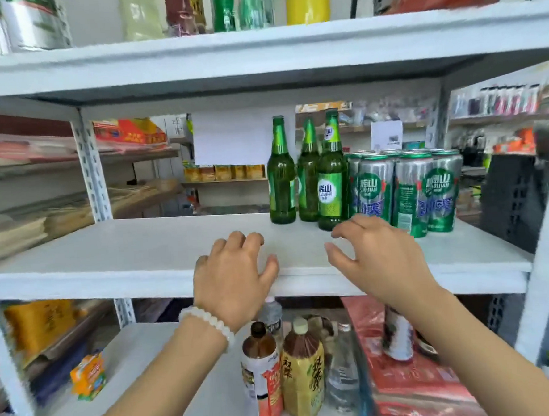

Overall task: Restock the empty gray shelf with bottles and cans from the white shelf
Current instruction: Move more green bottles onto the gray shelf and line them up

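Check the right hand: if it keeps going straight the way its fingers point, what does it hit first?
Probably the front green bottle; the right hand has its fingertips just short of the bottle's base. Depth is unclear, so the cans beside it are possible.

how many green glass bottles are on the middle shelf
3, upright on the right half: the left bottle, the middle bottle behind, the front bottle touching the cans. More may be hidden behind.

White shelf board. Green glass bottles with green and gold neck foil, one bearing a light green label with a white disc. Silver cans banded green, with blue lettering. Lower down, a white bead bracelet, an orange carton, a yellow-labelled brown tea bottle, and red packaging.
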